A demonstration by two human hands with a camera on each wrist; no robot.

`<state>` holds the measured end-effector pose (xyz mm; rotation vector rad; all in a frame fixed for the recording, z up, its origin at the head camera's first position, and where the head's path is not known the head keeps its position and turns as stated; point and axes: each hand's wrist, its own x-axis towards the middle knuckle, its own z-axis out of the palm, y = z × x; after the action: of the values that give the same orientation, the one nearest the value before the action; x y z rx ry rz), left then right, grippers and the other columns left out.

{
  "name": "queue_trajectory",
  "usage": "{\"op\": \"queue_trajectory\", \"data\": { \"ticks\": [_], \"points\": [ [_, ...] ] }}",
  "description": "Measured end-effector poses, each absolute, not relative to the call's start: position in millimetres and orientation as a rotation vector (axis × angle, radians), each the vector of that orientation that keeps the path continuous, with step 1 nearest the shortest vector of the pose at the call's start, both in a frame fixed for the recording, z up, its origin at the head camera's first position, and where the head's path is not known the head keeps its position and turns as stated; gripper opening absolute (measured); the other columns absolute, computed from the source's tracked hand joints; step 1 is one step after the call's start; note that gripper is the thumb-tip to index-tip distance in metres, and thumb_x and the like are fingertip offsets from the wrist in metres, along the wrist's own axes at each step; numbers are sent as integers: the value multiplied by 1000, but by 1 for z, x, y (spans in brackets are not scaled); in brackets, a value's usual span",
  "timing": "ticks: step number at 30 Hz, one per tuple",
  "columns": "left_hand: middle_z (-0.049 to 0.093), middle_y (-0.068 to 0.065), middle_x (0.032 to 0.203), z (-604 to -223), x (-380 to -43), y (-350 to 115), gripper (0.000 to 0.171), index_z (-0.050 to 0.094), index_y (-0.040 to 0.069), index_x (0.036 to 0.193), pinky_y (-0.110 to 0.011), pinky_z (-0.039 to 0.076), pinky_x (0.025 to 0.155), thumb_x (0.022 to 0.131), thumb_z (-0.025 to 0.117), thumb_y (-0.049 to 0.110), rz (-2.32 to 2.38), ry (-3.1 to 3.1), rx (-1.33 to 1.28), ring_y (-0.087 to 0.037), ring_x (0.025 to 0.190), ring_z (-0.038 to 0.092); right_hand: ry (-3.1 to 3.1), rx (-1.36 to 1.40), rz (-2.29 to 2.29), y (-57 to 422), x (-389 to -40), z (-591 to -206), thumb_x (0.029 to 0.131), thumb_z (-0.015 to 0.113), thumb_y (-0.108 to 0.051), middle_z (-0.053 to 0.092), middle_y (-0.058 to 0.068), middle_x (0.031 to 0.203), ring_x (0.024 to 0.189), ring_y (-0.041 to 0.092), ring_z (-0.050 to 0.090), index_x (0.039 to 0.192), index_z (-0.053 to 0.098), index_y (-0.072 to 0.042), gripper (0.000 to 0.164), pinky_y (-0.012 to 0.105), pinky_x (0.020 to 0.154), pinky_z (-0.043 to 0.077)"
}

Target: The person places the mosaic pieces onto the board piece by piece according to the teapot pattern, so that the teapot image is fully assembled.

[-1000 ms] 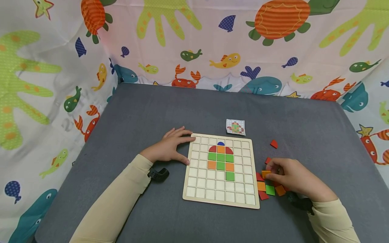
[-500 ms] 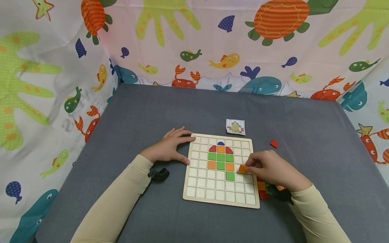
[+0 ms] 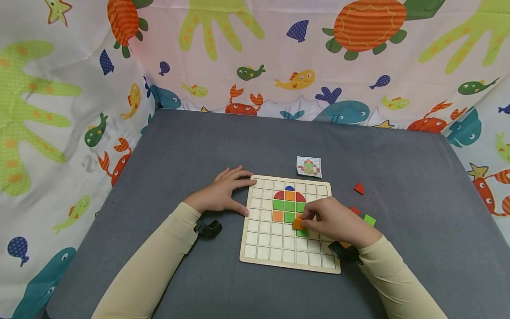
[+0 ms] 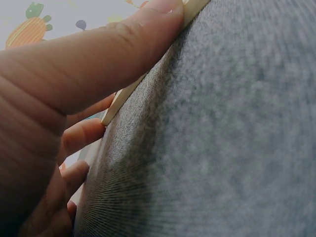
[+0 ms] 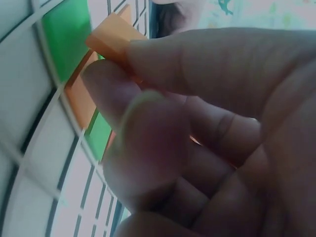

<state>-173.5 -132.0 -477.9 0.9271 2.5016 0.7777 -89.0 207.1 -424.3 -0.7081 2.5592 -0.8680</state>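
Note:
A wooden grid board (image 3: 255,255) lies on the grey table, with green, orange, red and blue tiles set in its upper middle cells. My right hand (image 3: 338,221) pinches an orange square tile (image 3: 298,224) between thumb and finger, low over the board beside a green tile (image 3: 302,233). The right wrist view shows the same orange tile (image 5: 112,38) at the fingertips, tilted against the grid. At the board's left edge my left hand (image 3: 221,190) rests with fingers spread. Its thumb (image 4: 153,29) touches the wooden rim (image 4: 118,104) in the left wrist view.
Behind the board lies a small pattern card (image 3: 308,167). Loose pieces lie right of the board, among them a red one (image 3: 359,189) and a green one (image 3: 369,220); my right forearm (image 3: 394,270) hides others. A printed cloth (image 3: 271,53) hangs around the table.
My right hand has carried the orange tile from the loose pile leftward over the board, to the cells beside the lowest green tile. The left hand and the board have stayed put.

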Motion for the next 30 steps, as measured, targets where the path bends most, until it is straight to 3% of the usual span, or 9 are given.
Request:
{"op": "queue_trajectory", "data": {
  "ticks": [15,21,30],
  "points": [
    [33,-4,169,-480,-172,-134,97,49,20,160,-52,-3,131,78,91,51,782,2509,910,-29,164,8,2532,-815,-854,192,-88,-437,95,77,-12,66,-14,75,62,2,53,84,75,-22,16,23,56,47],
    [33,-3,169,-481,-173,-133,97,49,21,160,-53,-2,131,78,91,52,775,2501,918,-28,164,7,2530,-814,-870,191,-88,-439,95,77,-11,67,-14,76,67,1,56,84,75,-22,15,23,62,50],
    [33,-4,169,-478,-174,-132,98,49,20,160,-52,-3,131,78,91,52,772,2496,916,-28,164,7,2534,-850,-873,190,-87,-441,92,80,-10,64,-18,73,65,1,52,81,76,-24,18,22,59,47]
  ]
}}
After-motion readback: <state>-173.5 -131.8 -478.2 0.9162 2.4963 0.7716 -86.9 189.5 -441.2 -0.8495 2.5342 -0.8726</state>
